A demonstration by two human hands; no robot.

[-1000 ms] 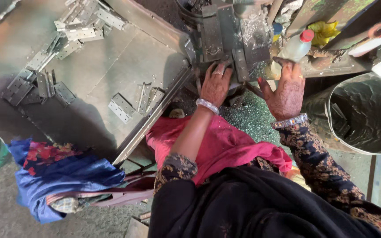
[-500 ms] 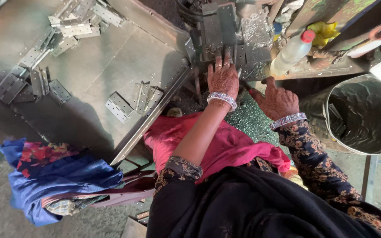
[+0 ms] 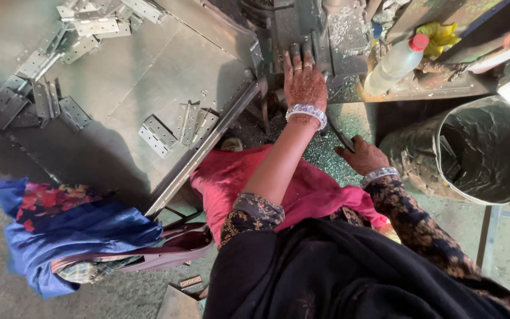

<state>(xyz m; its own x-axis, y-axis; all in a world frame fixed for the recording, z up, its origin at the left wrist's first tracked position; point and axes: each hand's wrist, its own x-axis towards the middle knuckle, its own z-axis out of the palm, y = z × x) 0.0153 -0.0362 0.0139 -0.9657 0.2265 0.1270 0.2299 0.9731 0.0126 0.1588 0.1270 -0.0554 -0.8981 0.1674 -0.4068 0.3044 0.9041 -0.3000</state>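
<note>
Blue cloth bag point(image 3: 60, 233): lay at lower left of the frame on the floor, a red flowered patch on its top and a maroon strap trailing toward the centre.
Counter point(image 3: 149, 77): a grey sheet-metal top filled the upper left, tilted across the frame.
Hinges at far left point(image 3: 30, 103): a loose heap of flat metal hinges sat along the counter's left and top edges.
Hinges near centre point(image 3: 175, 127): a few more lay apart from the heap, close to the counter's lower right edge.
Pink cloth point(image 3: 249, 180): spread over the person's lap at centre, under both forearms.
Left hand point(image 3: 304, 82): reached up at upper centre, fingers flat and extended against the dark machine point(image 3: 302, 26); the grip was open and held nothing that could be seen. A beaded bangle circled the wrist.
Right hand point(image 3: 362, 155): rested right of centre, lower than the left, fingers curled about a thin dark bar point(image 3: 340, 134); whether the grip had closed on it could not be told.
Plastic bottle point(image 3: 394, 62): lay tilted at upper right, red cap uppermost, beside the machine.
Metal bin point(image 3: 479, 147): stood at far right, lined with a dark bag.
</note>
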